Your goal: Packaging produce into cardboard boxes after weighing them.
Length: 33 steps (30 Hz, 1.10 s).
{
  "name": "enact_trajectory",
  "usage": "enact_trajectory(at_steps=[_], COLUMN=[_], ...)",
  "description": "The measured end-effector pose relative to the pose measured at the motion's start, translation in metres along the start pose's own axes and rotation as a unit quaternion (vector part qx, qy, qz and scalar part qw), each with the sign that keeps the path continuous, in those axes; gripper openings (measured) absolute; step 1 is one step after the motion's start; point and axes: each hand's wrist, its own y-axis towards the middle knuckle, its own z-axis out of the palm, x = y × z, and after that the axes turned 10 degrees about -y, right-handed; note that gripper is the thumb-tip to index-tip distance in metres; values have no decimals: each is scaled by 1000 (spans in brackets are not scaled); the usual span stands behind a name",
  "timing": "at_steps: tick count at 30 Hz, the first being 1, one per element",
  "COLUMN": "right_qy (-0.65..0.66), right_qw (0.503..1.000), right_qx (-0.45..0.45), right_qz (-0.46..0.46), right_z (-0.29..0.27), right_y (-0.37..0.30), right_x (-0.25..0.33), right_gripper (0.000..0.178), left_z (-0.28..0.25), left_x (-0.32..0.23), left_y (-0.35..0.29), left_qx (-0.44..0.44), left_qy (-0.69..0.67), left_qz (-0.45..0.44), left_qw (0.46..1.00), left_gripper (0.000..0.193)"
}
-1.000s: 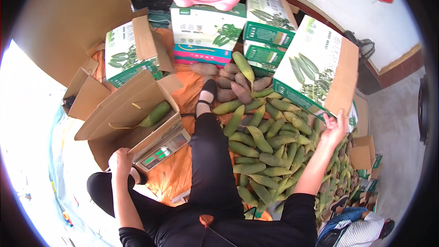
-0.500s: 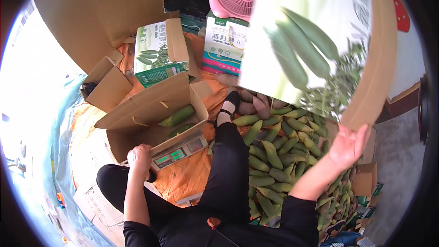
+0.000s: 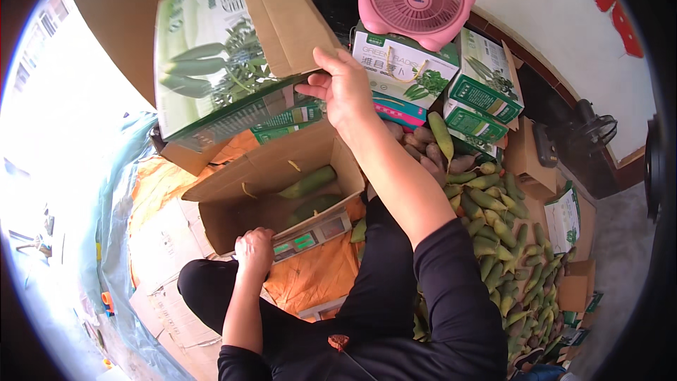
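My left hand (image 3: 255, 247) is closed on the near rim of an open cardboard box (image 3: 250, 215), which sits over a scale (image 3: 310, 238) with a lit green display. Two green radishes (image 3: 308, 183) lie inside that box. My right hand (image 3: 342, 88) reaches across to the far left. It grips the right edge of a printed carton (image 3: 204, 63) with a brown cardboard flap (image 3: 282, 21). Its thumb is over the flap and its fingers are below. The held carton hangs beyond the open box and partly covers another green printed box (image 3: 289, 118).
A large pile of green radishes (image 3: 522, 268) spreads on my right. A pink fan (image 3: 418, 0) rests on a white-and-green box (image 3: 402, 63) at the back. More printed boxes (image 3: 486, 85) are stacked beside it. Orange sheeting (image 3: 314, 279) lies beneath the scale; blue plastic film (image 3: 116, 190) hangs at left.
My right hand has carried the printed carton from the upper right to the far left. The view has shifted, showing the fan and stacked boxes more fully. My left hand still holds the open box's rim.
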Motion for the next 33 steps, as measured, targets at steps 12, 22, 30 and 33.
enact_trajectory(at_steps=[12, 22, 30, 33], right_qy=[-60, -313, -339, -363], right_qw=[989, 932, 933, 909], right_qx=[-108, -57, -46, -137], right_qz=[76, 172, 114, 150], right_z=[-21, -87, -198, -279], right_y=[109, 122, -9, -71], right_x=[-81, -114, -58, -64], right_gripper=[18, 53, 30, 26], left_z=[1, 1, -1, -5], left_x=[0, 1, 0, -12], left_y=[-1, 4, 12, 11], left_qx=[11, -13, 31, 27], left_qy=[-4, 1, -27, -37], left_qz=[-5, 26, -20, -31], left_qw=[1000, 1000, 999, 998], left_gripper=[14, 13, 19, 18])
